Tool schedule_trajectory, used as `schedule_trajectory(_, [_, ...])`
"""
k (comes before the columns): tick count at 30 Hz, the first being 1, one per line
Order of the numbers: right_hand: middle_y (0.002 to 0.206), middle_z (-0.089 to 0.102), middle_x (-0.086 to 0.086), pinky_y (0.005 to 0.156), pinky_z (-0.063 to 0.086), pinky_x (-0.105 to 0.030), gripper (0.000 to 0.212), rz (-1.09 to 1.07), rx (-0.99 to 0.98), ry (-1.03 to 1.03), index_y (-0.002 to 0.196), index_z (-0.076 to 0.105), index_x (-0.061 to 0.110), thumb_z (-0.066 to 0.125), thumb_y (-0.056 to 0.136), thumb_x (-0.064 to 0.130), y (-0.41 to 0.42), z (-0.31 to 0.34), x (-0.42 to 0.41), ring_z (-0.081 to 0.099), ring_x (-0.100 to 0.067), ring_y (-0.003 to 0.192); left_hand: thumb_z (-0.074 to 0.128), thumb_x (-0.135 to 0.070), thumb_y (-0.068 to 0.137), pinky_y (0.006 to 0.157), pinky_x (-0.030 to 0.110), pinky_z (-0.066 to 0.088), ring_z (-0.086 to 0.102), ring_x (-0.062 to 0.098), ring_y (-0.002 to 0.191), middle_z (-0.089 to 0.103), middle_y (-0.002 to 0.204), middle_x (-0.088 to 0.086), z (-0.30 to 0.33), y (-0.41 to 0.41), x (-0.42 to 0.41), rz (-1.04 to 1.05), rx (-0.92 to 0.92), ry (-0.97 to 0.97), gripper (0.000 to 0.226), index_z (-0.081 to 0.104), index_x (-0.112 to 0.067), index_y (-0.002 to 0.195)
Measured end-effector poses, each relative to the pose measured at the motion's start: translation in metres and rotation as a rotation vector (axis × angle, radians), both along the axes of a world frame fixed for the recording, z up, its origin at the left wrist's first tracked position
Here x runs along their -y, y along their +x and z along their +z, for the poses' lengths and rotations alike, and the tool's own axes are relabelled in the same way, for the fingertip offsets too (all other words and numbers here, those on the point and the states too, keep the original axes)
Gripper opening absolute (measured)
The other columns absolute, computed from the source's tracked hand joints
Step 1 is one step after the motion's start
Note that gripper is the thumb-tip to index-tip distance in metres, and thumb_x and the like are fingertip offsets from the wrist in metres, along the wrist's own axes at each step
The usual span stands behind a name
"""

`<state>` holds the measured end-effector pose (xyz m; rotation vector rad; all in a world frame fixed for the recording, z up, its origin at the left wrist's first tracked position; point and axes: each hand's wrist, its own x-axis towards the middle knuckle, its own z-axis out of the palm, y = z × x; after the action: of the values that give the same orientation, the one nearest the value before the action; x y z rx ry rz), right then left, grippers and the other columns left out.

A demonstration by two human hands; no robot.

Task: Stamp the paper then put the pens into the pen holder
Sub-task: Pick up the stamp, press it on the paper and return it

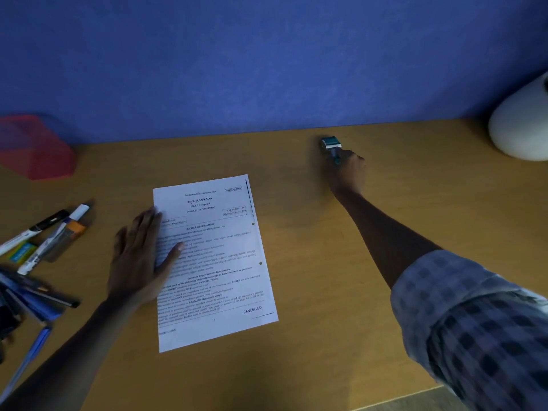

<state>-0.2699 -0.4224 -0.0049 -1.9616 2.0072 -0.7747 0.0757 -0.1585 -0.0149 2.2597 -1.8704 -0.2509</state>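
Note:
A printed paper lies in the middle of the wooden desk, with a "CANCELLED" mark near its lower right corner. My left hand rests flat on the sheet's left edge, fingers spread. My right hand reaches to the far right of the desk and grips the handle of a teal stamp, whose base is at or just above the desk near the wall. Several pens and markers lie loose at the left edge. A pink pen holder stands at the back left.
A blue wall rises right behind the desk. A white rounded object sits at the back right corner. More blue pens crowd the near left edge. The desk's front edge shows at bottom right.

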Motion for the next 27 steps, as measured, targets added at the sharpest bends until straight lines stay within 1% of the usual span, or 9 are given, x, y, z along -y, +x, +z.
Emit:
schedule_trajectory(2, [0.087, 0.07, -0.015, 0.06, 0.041, -0.03, 0.023, -0.003, -0.015, 0.008, 0.087, 0.066, 0.005, 0.049, 0.092, 0.018, 0.003, 0.001, 0.001, 0.064, -0.032, 0.077, 0.024, -0.065, 0.092, 0.119, 0.05, 0.017, 0.02, 0.023, 0.147, 0.021, 0.16, 0.004, 0.0, 0.0, 0.0, -0.002, 0.001, 0.002, 0.078, 0.02, -0.015, 0.152])
schedule_trajectory(5, [0.092, 0.07, -0.015, 0.062, 0.043, -0.03, 0.025, -0.017, -0.065, 0.005, 0.097, 0.067, 0.005, 0.048, 0.094, 0.02, 0.007, 0.002, 0.003, 0.066, -0.032, 0.08, 0.024, -0.065, 0.091, 0.12, 0.049, 0.016, 0.021, 0.023, 0.147, 0.021, 0.16, 0.004, -0.002, 0.001, 0.0, 0.005, 0.003, 0.008, 0.079, 0.02, -0.016, 0.152])
schedule_trajectory(12, [0.102, 0.069, -0.02, 0.066, 0.038, -0.032, 0.032, -0.043, -0.173, 0.021, 0.108, 0.065, 0.005, 0.038, 0.1, 0.02, 0.012, 0.0, 0.013, 0.063, -0.038, 0.095, 0.026, -0.065, 0.091, 0.12, 0.047, 0.015, 0.02, 0.022, 0.147, 0.019, 0.16, 0.002, -0.002, 0.001, 0.0, 0.01, 0.005, 0.006, 0.078, 0.019, -0.017, 0.153])
schedule_trajectory(15, [0.102, 0.069, -0.021, 0.067, 0.042, -0.034, 0.033, -0.024, -0.184, 0.013, 0.107, 0.064, 0.003, 0.036, 0.102, 0.02, 0.012, -0.001, 0.016, 0.063, -0.039, 0.096, 0.026, -0.065, 0.091, 0.12, 0.048, 0.015, 0.02, 0.022, 0.147, 0.019, 0.161, 0.003, -0.002, 0.001, 0.0, 0.01, -0.002, 0.005, 0.079, 0.019, -0.017, 0.153])
schedule_trajectory(18, [0.101, 0.069, -0.023, 0.071, 0.049, -0.039, 0.033, -0.018, -0.176, 0.017, 0.105, 0.065, 0.001, 0.037, 0.101, 0.019, 0.012, -0.001, 0.016, 0.064, -0.041, 0.095, 0.025, -0.065, 0.091, 0.12, 0.049, 0.015, 0.02, 0.022, 0.147, 0.019, 0.161, 0.003, -0.003, 0.001, 0.0, 0.011, -0.005, 0.007, 0.079, 0.018, -0.017, 0.153])
schedule_trajectory(20, [0.1, 0.069, -0.022, 0.074, 0.051, -0.042, 0.034, -0.034, -0.145, 0.028, 0.106, 0.065, 0.002, 0.037, 0.101, 0.022, 0.011, 0.0, 0.016, 0.065, -0.042, 0.094, 0.024, -0.065, 0.091, 0.12, 0.049, 0.016, 0.021, 0.022, 0.147, 0.019, 0.161, 0.003, -0.003, 0.002, 0.0, 0.011, -0.007, 0.003, 0.079, 0.019, -0.016, 0.153])
schedule_trajectory(22, [0.101, 0.069, -0.022, 0.075, 0.053, -0.044, 0.035, -0.059, -0.084, 0.042, 0.115, 0.063, 0.008, 0.038, 0.1, 0.028, 0.01, 0.002, 0.016, 0.064, -0.042, 0.095, 0.024, -0.065, 0.091, 0.12, 0.049, 0.015, 0.02, 0.022, 0.147, 0.019, 0.161, 0.003, -0.003, 0.002, 0.0, 0.01, -0.012, 0.002, 0.079, 0.019, -0.016, 0.153])
schedule_trajectory(24, [0.108, 0.069, -0.019, 0.077, 0.053, -0.044, 0.038, -0.041, -0.047, 0.067, 0.132, 0.052, 0.015, 0.045, 0.096, 0.028, 0.007, 0.004, 0.016, 0.064, -0.04, 0.099, 0.023, -0.065, 0.092, 0.12, 0.049, 0.015, 0.02, 0.022, 0.147, 0.019, 0.161, 0.003, -0.003, 0.002, 0.0, 0.007, -0.006, 0.0, 0.079, 0.019, -0.016, 0.153])
schedule_trajectory(27, [0.13, 0.06, -0.018, 0.085, 0.05, -0.046, 0.062, -0.05, 0.018, 0.121, 0.147, 0.034, 0.011, 0.055, 0.091, 0.027, 0.006, 0.006, 0.008, 0.059, -0.038, 0.113, 0.024, -0.064, 0.092, 0.12, 0.049, 0.014, 0.019, 0.022, 0.148, 0.019, 0.161, 0.003, -0.004, 0.002, 0.0, 0.009, -0.004, -0.001, 0.078, 0.019, -0.016, 0.153])
